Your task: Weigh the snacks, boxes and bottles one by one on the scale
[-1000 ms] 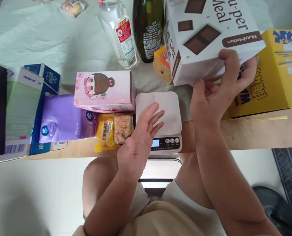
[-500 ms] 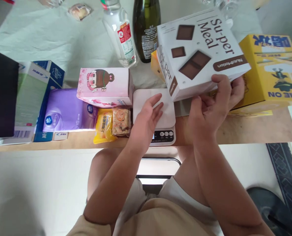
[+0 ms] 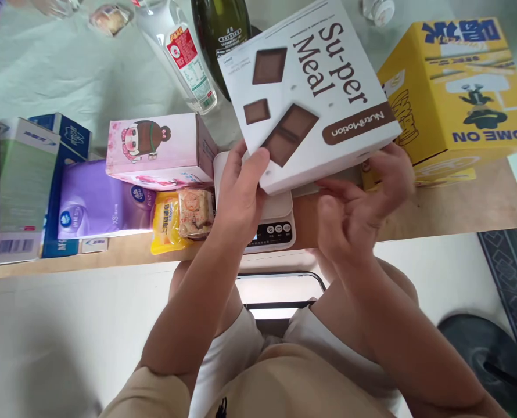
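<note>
Box corners were gripped by the left hand and right hand, above the scale. Free table edge was left rightward.

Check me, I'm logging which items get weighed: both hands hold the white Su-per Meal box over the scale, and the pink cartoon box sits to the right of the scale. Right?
Not quite. In the head view the pink cartoon box sits left of the scale, not right. Both the left hand and right hand do hold the white Su-per Meal box over it.

Left hand now on white box
</note>
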Available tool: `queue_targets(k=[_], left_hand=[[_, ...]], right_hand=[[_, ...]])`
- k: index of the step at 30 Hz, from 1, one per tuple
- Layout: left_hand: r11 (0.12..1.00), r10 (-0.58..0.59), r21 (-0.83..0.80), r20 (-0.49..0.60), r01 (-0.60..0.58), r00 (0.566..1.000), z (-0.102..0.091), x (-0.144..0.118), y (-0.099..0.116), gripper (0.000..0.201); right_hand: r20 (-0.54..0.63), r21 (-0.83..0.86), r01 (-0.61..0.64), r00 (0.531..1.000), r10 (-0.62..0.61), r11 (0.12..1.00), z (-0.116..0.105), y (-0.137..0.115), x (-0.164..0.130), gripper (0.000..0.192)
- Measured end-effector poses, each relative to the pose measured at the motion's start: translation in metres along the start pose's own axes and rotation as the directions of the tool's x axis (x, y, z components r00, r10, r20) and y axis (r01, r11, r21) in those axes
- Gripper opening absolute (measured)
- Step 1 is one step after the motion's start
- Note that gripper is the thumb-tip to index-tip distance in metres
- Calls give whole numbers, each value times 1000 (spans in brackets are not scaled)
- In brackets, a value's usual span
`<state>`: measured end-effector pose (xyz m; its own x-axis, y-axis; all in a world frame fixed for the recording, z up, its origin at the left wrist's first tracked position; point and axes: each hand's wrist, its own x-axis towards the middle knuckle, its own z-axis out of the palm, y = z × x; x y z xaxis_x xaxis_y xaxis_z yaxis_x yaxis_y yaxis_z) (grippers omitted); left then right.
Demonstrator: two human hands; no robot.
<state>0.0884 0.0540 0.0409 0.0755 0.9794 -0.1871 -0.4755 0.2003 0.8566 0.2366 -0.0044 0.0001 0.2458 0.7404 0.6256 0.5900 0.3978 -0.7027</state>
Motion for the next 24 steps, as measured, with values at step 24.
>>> queue_targets(k=[24], left_hand=[[702, 75, 706, 60, -95, 995, -70, -67, 43, 28]], right_hand=[[185, 776, -341, 928, 324, 531, 39, -16, 1, 65]])
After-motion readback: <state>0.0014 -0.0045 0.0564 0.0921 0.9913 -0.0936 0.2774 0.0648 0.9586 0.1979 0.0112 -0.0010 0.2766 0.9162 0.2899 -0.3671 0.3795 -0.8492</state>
